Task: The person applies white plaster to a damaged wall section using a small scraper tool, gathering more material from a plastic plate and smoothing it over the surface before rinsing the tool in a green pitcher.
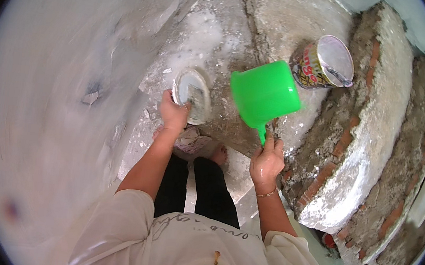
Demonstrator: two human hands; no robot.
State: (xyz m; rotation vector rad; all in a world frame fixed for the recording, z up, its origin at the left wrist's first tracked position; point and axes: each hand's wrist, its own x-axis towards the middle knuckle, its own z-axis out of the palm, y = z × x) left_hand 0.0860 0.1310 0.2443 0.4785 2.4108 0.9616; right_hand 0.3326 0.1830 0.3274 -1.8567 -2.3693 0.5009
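Note:
My left hand (174,113) is closed on the near-left rim of a small round white tub (204,103). The tub is tilted, and its inside is smeared with greyish-white residue. My right hand (267,164) grips the handle of a bright green plastic dipper (267,93), held out in front of me and tipped on its side. Its mouth is turned away, so whatever is inside stays hidden. Beyond the dipper on the right, a printed bucket (310,69) holds a pale white mix, with a metal-looking tool lying at its rim.
Rough steps (373,134) of concrete and exposed brick rise on the right. A smooth grey plastered wall (56,90) runs along the left. White splashes mark the concrete floor (207,39). A crumpled patterned cloth (191,140) lies by my feet.

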